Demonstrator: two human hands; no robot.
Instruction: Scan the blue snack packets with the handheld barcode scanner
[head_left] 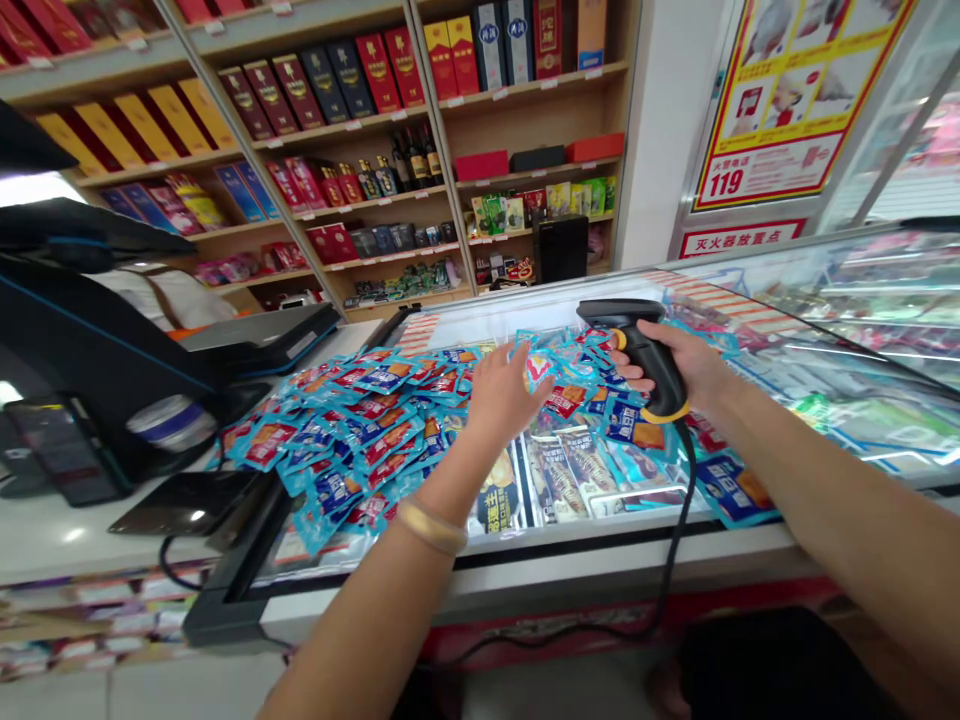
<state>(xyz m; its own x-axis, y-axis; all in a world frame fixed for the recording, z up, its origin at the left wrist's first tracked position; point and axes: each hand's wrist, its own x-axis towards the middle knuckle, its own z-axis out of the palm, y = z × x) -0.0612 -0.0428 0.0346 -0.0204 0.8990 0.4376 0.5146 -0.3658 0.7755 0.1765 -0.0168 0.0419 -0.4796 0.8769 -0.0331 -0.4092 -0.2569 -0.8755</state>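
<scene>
Over the freezer's glass lid (825,330), head view: one black barcode scanner (643,355) with yellow trim, its cable trailing down, sits in the right hand (694,365), fingers wrapped tight round the grip. Left hand (504,395), gold bangle (431,527) at the wrist, has its fingers spread loose, tips touching one blue-and-red snack packet (541,370), nothing gripped. Packets (352,425) sprawl across the glass in dozens, too many to count, print too small to read. Behind, a yellow poster (780,90) reads "119".

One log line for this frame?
left hand: at snack packets piled on freezer lid, grip unclear | right hand: gripping barcode scanner
</scene>
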